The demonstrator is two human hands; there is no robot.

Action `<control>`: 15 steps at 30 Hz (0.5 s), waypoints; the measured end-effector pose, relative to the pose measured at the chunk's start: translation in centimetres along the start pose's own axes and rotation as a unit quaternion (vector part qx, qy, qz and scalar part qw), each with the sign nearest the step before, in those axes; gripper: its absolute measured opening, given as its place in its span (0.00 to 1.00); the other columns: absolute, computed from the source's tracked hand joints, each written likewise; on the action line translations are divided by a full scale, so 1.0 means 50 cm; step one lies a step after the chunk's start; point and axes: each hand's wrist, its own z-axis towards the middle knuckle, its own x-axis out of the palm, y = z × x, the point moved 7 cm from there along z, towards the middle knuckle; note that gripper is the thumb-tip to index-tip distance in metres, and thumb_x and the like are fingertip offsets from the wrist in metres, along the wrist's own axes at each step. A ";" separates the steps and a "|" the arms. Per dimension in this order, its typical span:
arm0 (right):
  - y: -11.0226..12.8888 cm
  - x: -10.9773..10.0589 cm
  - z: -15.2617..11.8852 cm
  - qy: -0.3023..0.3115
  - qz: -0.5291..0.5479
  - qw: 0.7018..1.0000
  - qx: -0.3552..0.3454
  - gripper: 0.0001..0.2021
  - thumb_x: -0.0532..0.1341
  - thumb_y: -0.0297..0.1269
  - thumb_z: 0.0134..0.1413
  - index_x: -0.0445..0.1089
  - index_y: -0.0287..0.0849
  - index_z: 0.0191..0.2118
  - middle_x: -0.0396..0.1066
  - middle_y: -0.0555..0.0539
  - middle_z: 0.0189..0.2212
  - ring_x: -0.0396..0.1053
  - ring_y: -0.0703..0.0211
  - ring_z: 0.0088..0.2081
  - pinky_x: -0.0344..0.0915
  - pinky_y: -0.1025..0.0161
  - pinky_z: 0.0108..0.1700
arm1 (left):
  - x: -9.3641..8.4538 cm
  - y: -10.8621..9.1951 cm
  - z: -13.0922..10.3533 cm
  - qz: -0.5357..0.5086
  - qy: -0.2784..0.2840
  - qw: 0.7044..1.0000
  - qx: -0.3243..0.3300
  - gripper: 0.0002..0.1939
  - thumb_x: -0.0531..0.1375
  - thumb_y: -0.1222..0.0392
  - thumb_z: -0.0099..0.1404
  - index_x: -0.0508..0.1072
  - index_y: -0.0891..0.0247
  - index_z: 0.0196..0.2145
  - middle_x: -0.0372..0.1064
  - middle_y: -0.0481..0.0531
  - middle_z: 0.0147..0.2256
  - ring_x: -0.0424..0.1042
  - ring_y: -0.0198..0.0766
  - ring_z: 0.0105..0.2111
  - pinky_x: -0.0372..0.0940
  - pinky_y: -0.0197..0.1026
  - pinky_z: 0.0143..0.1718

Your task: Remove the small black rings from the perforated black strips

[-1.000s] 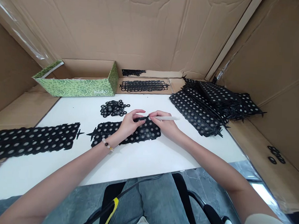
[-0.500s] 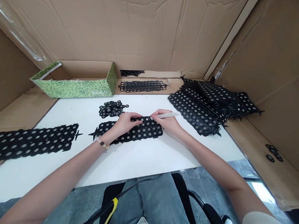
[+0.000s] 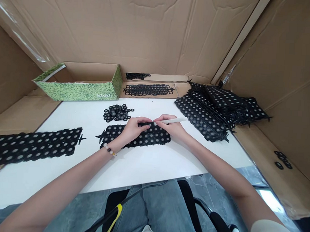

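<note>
A black sheet with rows of pale round dots [image 3: 150,138] lies on the white table in front of me. My left hand [image 3: 133,128] grips its far edge, thumb and fingers closed together on it. In my right hand [image 3: 171,127] is a white pen-like tool [image 3: 173,120], pinched with its tip at the sheet's far edge, close to my left fingertips. Behind my left hand sits a heap of small black rings [image 3: 116,113]. What lies under my left palm is hidden.
Another dotted black sheet [image 3: 32,147] lies at the left. A pile of such sheets [image 3: 215,107] is at the back right. A green box [image 3: 77,91] stands at the back left, near a black lattice strip [image 3: 148,90]. Several loose rings [image 3: 283,159] lie far right.
The sheet and my left hand have shifted slightly right. The tool's tip has moved a little left and down along the far edge, nearer my left fingertips.
</note>
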 end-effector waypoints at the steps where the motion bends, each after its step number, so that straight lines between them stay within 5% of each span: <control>1: 0.002 0.000 -0.001 -0.002 -0.004 1.000 -0.003 0.08 0.63 0.39 0.55 0.77 0.42 0.34 0.78 0.47 0.34 0.73 0.58 0.37 0.65 0.62 0.40 | 0.002 0.000 0.000 -0.014 0.000 1.000 0.002 0.13 0.65 0.57 0.55 0.79 0.61 0.39 0.80 0.54 0.42 0.77 0.48 0.45 0.66 0.50 0.54; 10: 0.006 0.013 -0.006 -0.045 -0.070 0.996 -0.042 0.07 0.61 0.37 0.57 0.76 0.44 0.33 0.78 0.49 0.32 0.73 0.58 0.34 0.66 0.62 0.39 | 0.010 -0.019 -0.011 -0.065 0.003 0.998 0.023 0.20 0.65 0.59 0.57 0.69 0.60 0.48 0.77 0.54 0.44 0.77 0.44 0.46 0.64 0.47 0.55; 15: 0.004 -0.009 -0.002 -0.054 -0.072 0.995 -0.031 0.07 0.61 0.38 0.56 0.75 0.44 0.31 0.78 0.49 0.30 0.73 0.58 0.33 0.65 0.61 0.38 | -0.013 -0.014 -0.002 0.046 0.014 0.999 0.011 0.19 0.66 0.57 0.57 0.73 0.59 0.47 0.80 0.53 0.40 0.77 0.48 0.46 0.63 0.50 0.55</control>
